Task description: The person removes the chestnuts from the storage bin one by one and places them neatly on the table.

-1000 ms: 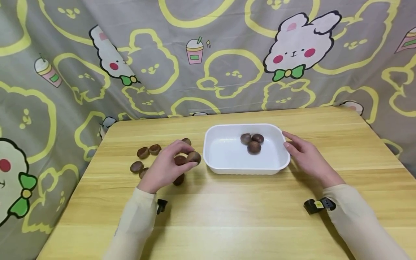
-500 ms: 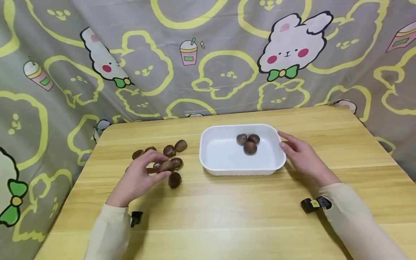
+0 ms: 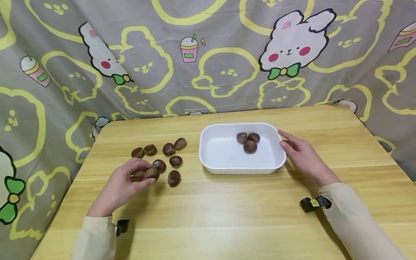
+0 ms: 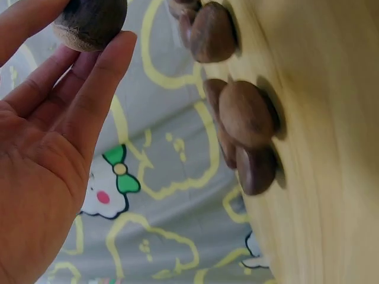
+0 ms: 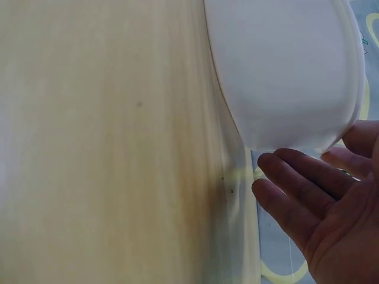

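My left hand (image 3: pixel 115 187) pinches a brown chestnut (image 3: pixel 151 173) between thumb and fingers, over the left part of the table. In the left wrist view, the held chestnut (image 4: pixel 95 21) appears at the top, cut off by the frame edge. Several loose chestnuts (image 3: pixel 175 161) lie around and beyond that hand. To their right stands a white rectangular tray (image 3: pixel 214 155) with three chestnuts (image 3: pixel 250 146) grouped towards its back right. My right hand (image 3: pixel 303 157) touches the tray's right end, its fingers loosely extended against the wall (image 5: pixel 290 112) in the right wrist view.
The wooden table (image 3: pixel 234 213) reaches back to a grey curtain (image 3: pixel 227 36) with yellow outlines and cartoon rabbits. Each wrist wears a small black camera; the right one (image 3: pixel 310 204) hangs just above the tabletop.
My left hand has moved left and nearer to me, away from the tray, still holding the chestnut. Several loose chestnuts came into view behind it. The right hand stays at the tray.
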{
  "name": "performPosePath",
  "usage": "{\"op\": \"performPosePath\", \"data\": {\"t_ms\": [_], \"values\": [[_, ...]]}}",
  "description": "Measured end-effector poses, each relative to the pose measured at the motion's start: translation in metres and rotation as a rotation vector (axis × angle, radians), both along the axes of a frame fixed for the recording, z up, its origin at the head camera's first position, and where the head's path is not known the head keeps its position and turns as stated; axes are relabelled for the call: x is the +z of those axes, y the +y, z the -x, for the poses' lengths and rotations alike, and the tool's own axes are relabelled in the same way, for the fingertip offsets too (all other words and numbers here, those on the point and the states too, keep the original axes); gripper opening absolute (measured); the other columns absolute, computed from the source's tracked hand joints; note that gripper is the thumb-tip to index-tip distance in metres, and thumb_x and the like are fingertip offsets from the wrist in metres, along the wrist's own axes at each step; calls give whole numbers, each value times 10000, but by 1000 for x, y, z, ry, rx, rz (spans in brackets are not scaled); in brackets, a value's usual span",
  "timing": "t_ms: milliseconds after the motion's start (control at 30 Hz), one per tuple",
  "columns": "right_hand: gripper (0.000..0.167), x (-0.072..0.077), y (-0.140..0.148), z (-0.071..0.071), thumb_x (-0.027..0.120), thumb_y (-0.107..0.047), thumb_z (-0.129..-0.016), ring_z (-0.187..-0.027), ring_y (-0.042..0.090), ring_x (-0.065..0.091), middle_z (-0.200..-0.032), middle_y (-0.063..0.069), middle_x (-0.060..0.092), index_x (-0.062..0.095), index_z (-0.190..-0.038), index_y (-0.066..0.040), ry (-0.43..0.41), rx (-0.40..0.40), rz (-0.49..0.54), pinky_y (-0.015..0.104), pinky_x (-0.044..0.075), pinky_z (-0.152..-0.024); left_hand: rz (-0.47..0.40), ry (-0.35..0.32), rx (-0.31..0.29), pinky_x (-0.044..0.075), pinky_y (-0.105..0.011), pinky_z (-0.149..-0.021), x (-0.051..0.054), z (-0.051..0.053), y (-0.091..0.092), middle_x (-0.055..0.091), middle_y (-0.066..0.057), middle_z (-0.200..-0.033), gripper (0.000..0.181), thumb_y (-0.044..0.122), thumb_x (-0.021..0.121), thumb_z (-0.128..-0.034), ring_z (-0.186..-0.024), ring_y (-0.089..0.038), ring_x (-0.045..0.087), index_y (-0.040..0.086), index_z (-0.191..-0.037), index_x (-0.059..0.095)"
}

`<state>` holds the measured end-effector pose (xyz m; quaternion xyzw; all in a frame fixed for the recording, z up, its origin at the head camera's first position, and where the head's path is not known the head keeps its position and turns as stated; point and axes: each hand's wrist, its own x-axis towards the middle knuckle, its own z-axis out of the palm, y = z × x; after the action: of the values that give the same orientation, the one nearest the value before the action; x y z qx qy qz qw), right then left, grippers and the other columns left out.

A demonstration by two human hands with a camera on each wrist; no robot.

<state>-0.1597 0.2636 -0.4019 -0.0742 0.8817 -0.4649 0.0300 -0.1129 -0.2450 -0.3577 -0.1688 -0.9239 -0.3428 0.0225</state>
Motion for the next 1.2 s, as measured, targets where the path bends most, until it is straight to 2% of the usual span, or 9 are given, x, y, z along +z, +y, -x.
{"op": "performPosePath", "data": {"t_ms": [133,300,567,767,933,1200], "values": [[550,0,1,0,405,-363,-1064,-1256,419,478,-1376,295,487,312,-1541,-106,-10,-1,-15,572,353,-1026,-31,-44,8,561,-291,-742,-3,-7,-7,605,43,-1000,277,78,803,-827,-875,-150,581,144,-1066,681],[544,1,3,0,407,-368,-1063,-1274,428,454,-1380,296,481,325,-1539,-119,-2,-10,-29,588,343,-1026,-1,-94,13,559,-276,-742,-8,-14,-12,614,30,-1069,291,96,821,-808,-951,-161,601,133,-1064,690],[538,-1,2,0,407,-359,-1064,-1266,434,458,-1372,304,485,327,-1537,-116,0,-8,-27,593,342,-1023,-9,-199,-23,555,-276,-744,-19,-16,-14,608,-70,-1136,287,67,807,-811,-997,-259,626,80,-1072,689],[541,-2,2,0,406,-366,-1063,-1274,442,449,-1379,305,478,322,-1540,-124,-4,-6,-24,596,339,-1025,57,-220,4,561,-298,-731,-25,-13,-10,608,-81,-1119,274,73,802,-814,-974,-259,634,61,-1065,693],[539,-1,1,1,406,-358,-1064,-1256,427,471,-1370,301,489,319,-1541,-123,-2,-3,-20,588,351,-1018,132,-210,4,555,-365,-751,-27,-11,-9,629,-19,-1027,265,111,803,-821,-945,-235,642,59,-1060,701],[534,-1,1,0,409,-337,-1067,-1211,412,515,-1324,306,526,316,-1540,-108,-2,-5,-1,569,370,-1012,105,-210,-11,558,-309,-769,-28,-9,-5,608,11,-979,277,65,795,-820,-964,-234,634,42,-1078,697]]}}
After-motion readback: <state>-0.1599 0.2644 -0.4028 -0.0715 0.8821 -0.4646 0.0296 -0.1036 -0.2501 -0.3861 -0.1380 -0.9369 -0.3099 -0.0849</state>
